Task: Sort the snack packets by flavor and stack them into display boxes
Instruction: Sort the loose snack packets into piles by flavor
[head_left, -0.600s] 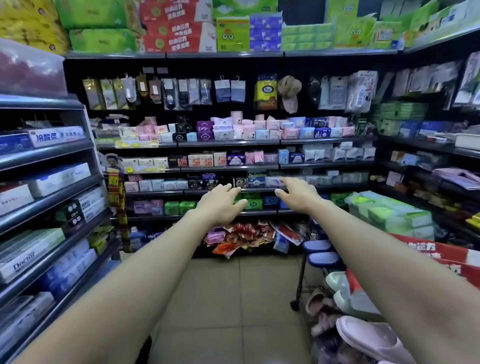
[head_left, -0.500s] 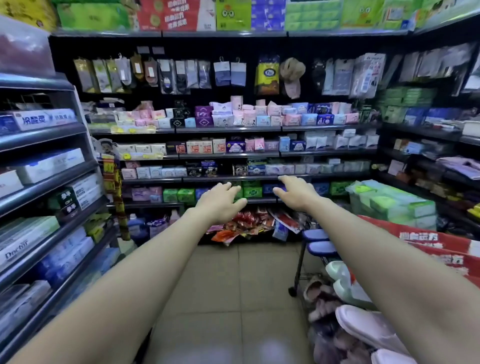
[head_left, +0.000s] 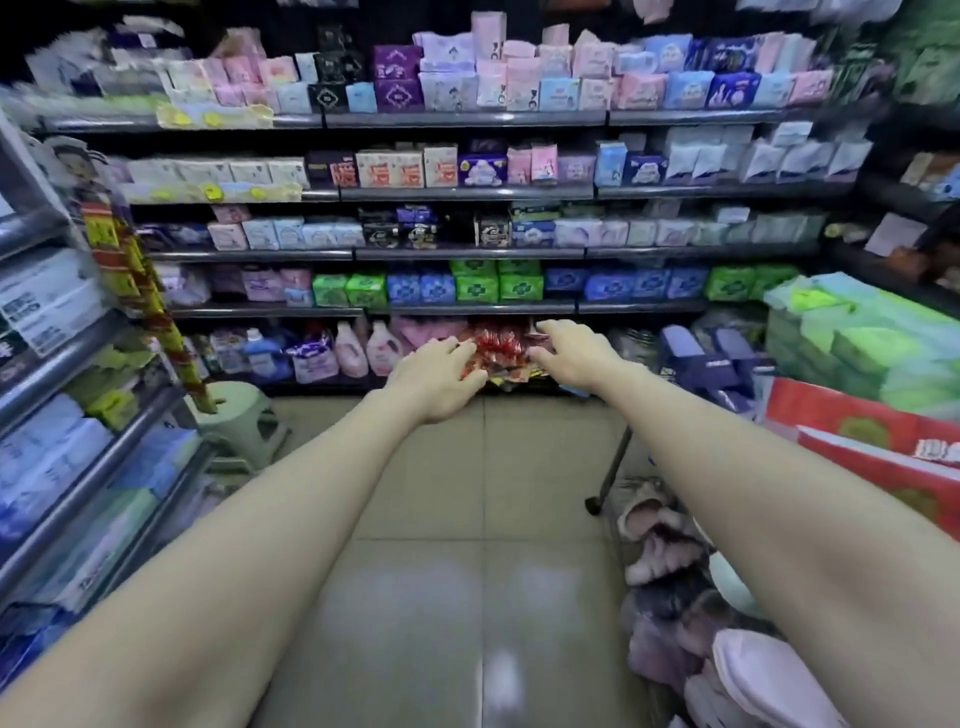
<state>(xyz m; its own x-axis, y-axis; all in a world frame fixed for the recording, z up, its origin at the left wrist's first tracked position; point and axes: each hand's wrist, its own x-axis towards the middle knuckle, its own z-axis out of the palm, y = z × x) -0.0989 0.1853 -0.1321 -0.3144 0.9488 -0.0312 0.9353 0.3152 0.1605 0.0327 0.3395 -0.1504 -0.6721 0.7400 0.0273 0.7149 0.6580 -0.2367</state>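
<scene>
While both bare arms are stretched forward, a heap of glossy red plastic snack packets (head_left: 496, 345) is seen well right of a pale green plastic stool (head_left: 234, 410). At the heap's stool-facing edge the left hand (head_left: 436, 374) is loosely bent, and whether it grasps anything cannot be told. On the far edge the right hand (head_left: 571, 358) is spread, with nothing held.

Lowest shelf (head_left: 311, 385): red snack packets (head_left: 497, 344) (a loose heap) beside pink bottles (head_left: 364, 347)
</scene>
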